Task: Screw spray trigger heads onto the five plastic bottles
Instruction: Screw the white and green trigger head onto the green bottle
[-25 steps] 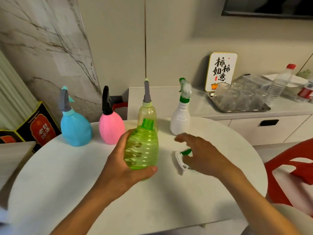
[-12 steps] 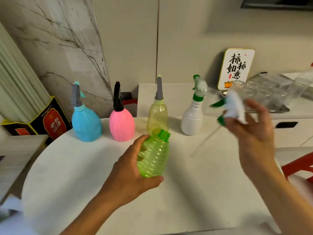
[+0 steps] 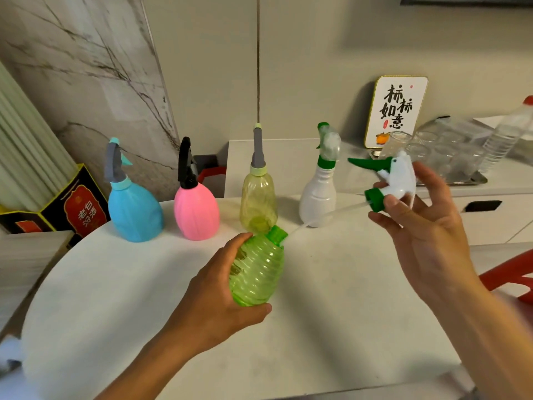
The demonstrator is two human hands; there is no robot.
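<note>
A left hand (image 3: 219, 298) grips the tilted green bottle (image 3: 256, 272) above the round table (image 3: 115, 284), while right-hand fingers (image 3: 389, 203) pinch the white-and-green trigger head (image 3: 395, 180) — its dip tube (image 3: 326, 215) nearly at the open neck — likely threading in next.

Round white surface (image 3: 331, 327), four capped spray bottles lined up along its far edge.

Left to right they stand upright: a blue bottle (image 3: 135, 215) with a grey trigger, a pink bottle (image 3: 196, 213) just beside it with a black trigger, then a pale yellow bottle (image 3: 258, 207) with a tall grey nozzle, and a white bottle (image 3: 317, 202) with a green collar. All four rest directly on the surface, spaced apart, none touching, and the near half lies bare.
</note>
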